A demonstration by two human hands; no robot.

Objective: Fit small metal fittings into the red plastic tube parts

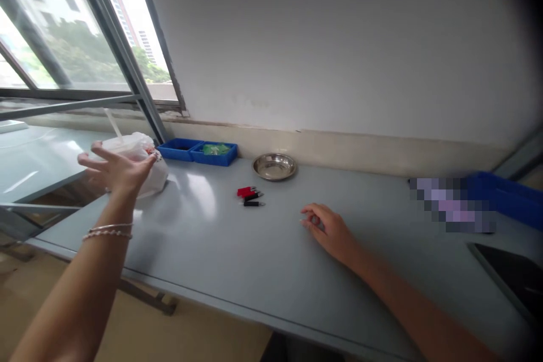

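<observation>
My left hand reaches out at the left with its fingers spread. It is in front of a lidded cup with a white straw, standing in a thin white plastic bag. The hand overlaps the cup in view, and whether they touch I cannot tell. Over the middle of the table my right hand is loosely curled, a gap between thumb and fingers and nothing visible in it. Nearest to it lie a black pen-like piece and several red and black ones in a small pile.
Behind the pile is a round metal dish. Two blue bins, one dark inside and one with green packets, stand against the wall. Another blue bin, a blurred-out object and a dark flat device are at right.
</observation>
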